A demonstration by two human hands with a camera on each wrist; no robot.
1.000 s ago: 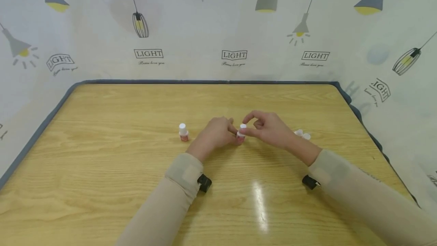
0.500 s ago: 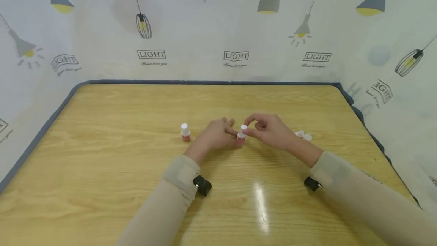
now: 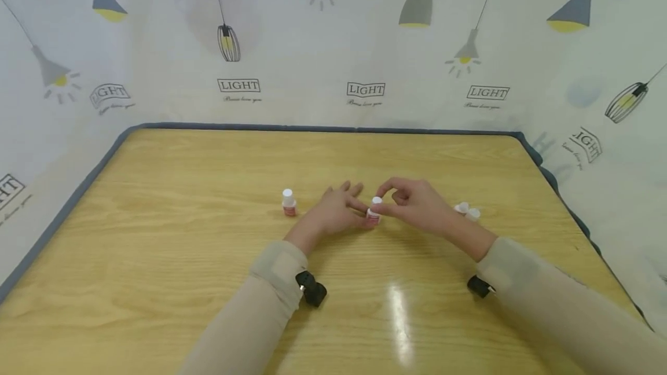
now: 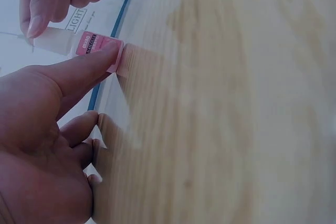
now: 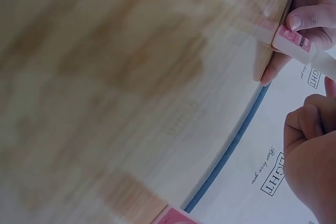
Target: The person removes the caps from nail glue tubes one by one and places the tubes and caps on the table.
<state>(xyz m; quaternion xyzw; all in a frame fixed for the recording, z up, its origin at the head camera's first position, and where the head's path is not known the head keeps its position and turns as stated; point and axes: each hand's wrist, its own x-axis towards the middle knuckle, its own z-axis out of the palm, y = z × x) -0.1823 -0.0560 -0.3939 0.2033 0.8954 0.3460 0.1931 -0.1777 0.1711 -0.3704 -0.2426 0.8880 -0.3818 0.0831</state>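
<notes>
A small white bottle (image 3: 373,218) with a pink label stands upright on the table. My left hand (image 3: 339,212) pinches its lower part between thumb and forefinger, the other fingers spread out; the left wrist view shows the thumb across the pink label (image 4: 97,44). From the other side my right hand (image 3: 417,206) pinches the white cap (image 3: 377,201) with thumb and forefinger, its remaining fingers curled in. The cap sits on the bottle's top. A similar capped bottle (image 3: 289,203) stands to the left of my left hand.
Beyond my right wrist, white tops (image 3: 472,213) show, their lower parts hidden by the forearm. A pink-labelled bottle (image 5: 176,216) peeks in at the bottom of the right wrist view. The wooden table (image 3: 208,282) meets a patterned wall covering (image 3: 302,57) at its back edge.
The view has shifted slightly, moving everything a little right and down. Both hands stay at the same bottle, the right fingers still on its cap; the left fingers have spread slightly.
</notes>
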